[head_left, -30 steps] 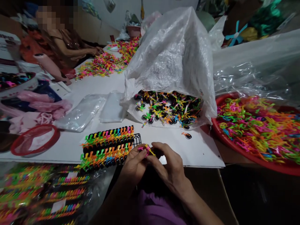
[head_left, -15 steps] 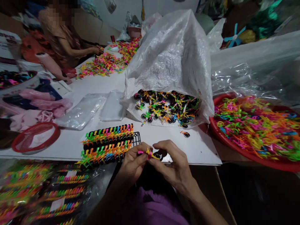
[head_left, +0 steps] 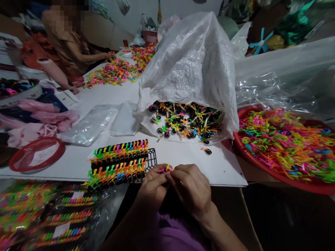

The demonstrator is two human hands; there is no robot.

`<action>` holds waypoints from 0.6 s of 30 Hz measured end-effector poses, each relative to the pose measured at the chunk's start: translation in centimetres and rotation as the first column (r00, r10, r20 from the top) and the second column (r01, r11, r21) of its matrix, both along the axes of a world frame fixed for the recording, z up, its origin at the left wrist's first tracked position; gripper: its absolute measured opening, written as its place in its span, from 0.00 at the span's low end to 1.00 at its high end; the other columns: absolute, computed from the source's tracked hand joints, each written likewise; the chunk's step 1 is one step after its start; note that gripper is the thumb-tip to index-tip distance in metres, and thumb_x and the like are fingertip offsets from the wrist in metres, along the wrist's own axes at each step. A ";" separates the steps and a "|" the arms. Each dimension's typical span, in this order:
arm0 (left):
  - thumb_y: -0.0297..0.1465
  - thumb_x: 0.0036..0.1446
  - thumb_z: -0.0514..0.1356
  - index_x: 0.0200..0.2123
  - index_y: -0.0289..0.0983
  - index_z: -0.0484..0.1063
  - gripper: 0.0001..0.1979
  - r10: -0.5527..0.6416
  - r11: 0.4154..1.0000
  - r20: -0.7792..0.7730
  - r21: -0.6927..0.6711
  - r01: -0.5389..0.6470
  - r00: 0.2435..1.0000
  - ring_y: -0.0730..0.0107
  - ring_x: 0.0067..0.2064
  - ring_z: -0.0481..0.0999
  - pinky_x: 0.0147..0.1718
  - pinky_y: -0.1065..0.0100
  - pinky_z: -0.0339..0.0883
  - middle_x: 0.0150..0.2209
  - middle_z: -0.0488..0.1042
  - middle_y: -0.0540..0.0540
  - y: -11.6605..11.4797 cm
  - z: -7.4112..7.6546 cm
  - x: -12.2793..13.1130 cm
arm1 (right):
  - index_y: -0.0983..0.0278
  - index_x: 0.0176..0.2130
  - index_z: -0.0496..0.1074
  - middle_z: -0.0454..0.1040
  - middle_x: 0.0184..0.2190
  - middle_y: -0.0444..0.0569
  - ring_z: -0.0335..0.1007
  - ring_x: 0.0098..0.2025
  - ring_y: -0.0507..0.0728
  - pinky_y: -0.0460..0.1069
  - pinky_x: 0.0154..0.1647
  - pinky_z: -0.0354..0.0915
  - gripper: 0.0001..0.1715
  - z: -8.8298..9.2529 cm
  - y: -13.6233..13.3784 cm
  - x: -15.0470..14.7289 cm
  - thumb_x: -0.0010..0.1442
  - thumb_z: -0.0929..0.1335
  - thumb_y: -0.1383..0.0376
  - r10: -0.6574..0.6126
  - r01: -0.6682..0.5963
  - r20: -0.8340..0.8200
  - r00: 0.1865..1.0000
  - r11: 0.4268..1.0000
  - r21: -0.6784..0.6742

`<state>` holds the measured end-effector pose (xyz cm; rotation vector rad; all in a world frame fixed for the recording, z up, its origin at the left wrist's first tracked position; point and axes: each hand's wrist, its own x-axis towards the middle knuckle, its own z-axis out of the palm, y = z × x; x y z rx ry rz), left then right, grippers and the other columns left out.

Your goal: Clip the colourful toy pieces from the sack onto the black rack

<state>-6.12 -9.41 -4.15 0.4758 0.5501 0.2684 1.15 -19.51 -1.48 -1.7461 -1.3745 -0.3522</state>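
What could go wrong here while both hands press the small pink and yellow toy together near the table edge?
The small toy is pinched between the left hand and right hand right over the table edge, so it might slip and fall to the lap or floor. A hand might also nudge the nearby rack of finished toys, which overhangs that edge.

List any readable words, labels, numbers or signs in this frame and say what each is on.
None can be read.
Box at far left: dark print, too blurred to read.
White labels in the bagged toy packs: too blurred to read.
Big plastic bag: a tiny mark near its lower right edge, too small to read.
The toy in both hands bears no text.
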 end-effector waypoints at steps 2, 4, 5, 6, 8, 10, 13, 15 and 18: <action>0.25 0.36 0.66 0.29 0.36 0.71 0.12 -0.027 1.000 0.031 0.006 0.027 0.999 0.76 0.27 0.69 0.29 0.74 0.63 0.25 0.71 0.52 -0.1 -0.1 0.0 | 0.64 0.44 0.67 0.73 0.35 0.51 0.68 0.37 0.55 0.50 0.36 0.66 0.13 -0.1 -0.1 0.0 0.58 0.64 0.72 0.022 -0.022 0.027 0.999 1.000 -0.001; 0.26 0.37 0.65 0.29 0.37 0.70 0.11 -0.029 0.999 0.061 0.023 0.028 0.998 0.76 0.27 0.67 0.29 0.73 0.63 0.25 0.69 0.52 -0.1 -0.2 0.0 | 0.64 0.45 0.67 0.73 0.36 0.51 0.68 0.38 0.55 0.50 0.37 0.67 0.14 -0.2 0.0 0.0 0.59 0.63 0.72 0.030 -0.030 0.028 0.999 0.999 0.013; 0.26 0.37 0.65 0.28 0.37 0.70 0.11 -0.021 0.999 0.069 0.037 0.019 0.997 0.76 0.27 0.67 0.30 0.73 0.63 0.25 0.69 0.52 -0.1 -0.3 0.0 | 0.63 0.45 0.67 0.73 0.36 0.51 0.68 0.38 0.55 0.50 0.37 0.67 0.14 -0.3 0.1 0.0 0.59 0.63 0.71 0.027 -0.028 0.030 0.999 0.999 0.030; 0.27 0.37 0.65 0.27 0.37 0.70 0.10 -0.013 0.998 0.073 0.054 0.009 0.997 0.76 0.28 0.66 0.30 0.73 0.63 0.25 0.68 0.52 0.0 -0.3 0.0 | 0.63 0.46 0.67 0.74 0.36 0.51 0.68 0.38 0.55 0.50 0.36 0.67 0.14 -0.3 0.2 0.0 0.59 0.63 0.71 0.025 -0.027 0.035 0.999 0.999 0.046; 0.29 0.36 0.66 0.25 0.37 0.70 0.09 0.001 0.996 0.104 0.094 -0.010 0.995 0.75 0.28 0.65 0.29 0.73 0.62 0.25 0.66 0.52 0.0 -0.2 0.0 | 0.63 0.46 0.67 0.74 0.36 0.51 0.68 0.38 0.55 0.49 0.36 0.67 0.15 -0.1 0.3 -0.1 0.59 0.63 0.71 0.023 -0.026 0.043 0.999 0.998 0.064; 0.30 0.37 0.66 0.22 0.38 0.69 0.08 0.004 0.993 0.180 0.118 -0.026 0.984 0.75 0.28 0.63 0.29 0.73 0.60 0.24 0.63 0.52 0.0 0.1 -0.1 | 0.63 0.46 0.67 0.74 0.36 0.50 0.69 0.38 0.55 0.49 0.37 0.67 0.14 0.2 0.4 -0.4 0.58 0.64 0.72 0.018 -0.021 0.043 0.999 0.997 0.079; 0.31 0.39 0.67 0.19 0.38 0.69 0.08 0.009 0.979 0.309 0.190 -0.071 0.951 0.75 0.28 0.62 0.28 0.73 0.59 0.23 0.61 0.52 0.1 1.0 -0.1 | 0.62 0.45 0.68 0.74 0.34 0.49 0.70 0.37 0.54 0.48 0.36 0.68 0.14 0.8 0.2 -0.9 0.57 0.65 0.71 0.010 -0.011 0.011 1.000 0.995 0.095; 0.32 0.42 0.67 0.19 0.39 0.71 0.07 -0.013 0.944 0.353 0.313 -0.105 0.936 0.74 0.28 0.63 0.29 0.71 0.59 0.23 0.62 0.51 0.4 1.5 -0.1 | 0.61 0.45 0.68 0.74 0.33 0.48 0.70 0.37 0.54 0.48 0.35 0.68 0.15 1.1 0.1 -1.2 0.57 0.65 0.71 0.009 -0.006 -0.033 0.999 0.994 0.105; 0.31 0.45 0.66 0.21 0.41 0.74 0.04 -0.027 0.849 0.374 0.498 -0.177 0.927 0.71 0.30 0.65 0.31 0.69 0.61 0.23 0.65 0.50 0.7 1.9 -0.2 | 0.60 0.43 0.68 0.74 0.32 0.47 0.70 0.35 0.54 0.48 0.33 0.68 0.14 1.4 0.2 -1.3 0.56 0.65 0.72 -0.002 0.017 -0.096 0.995 0.987 0.158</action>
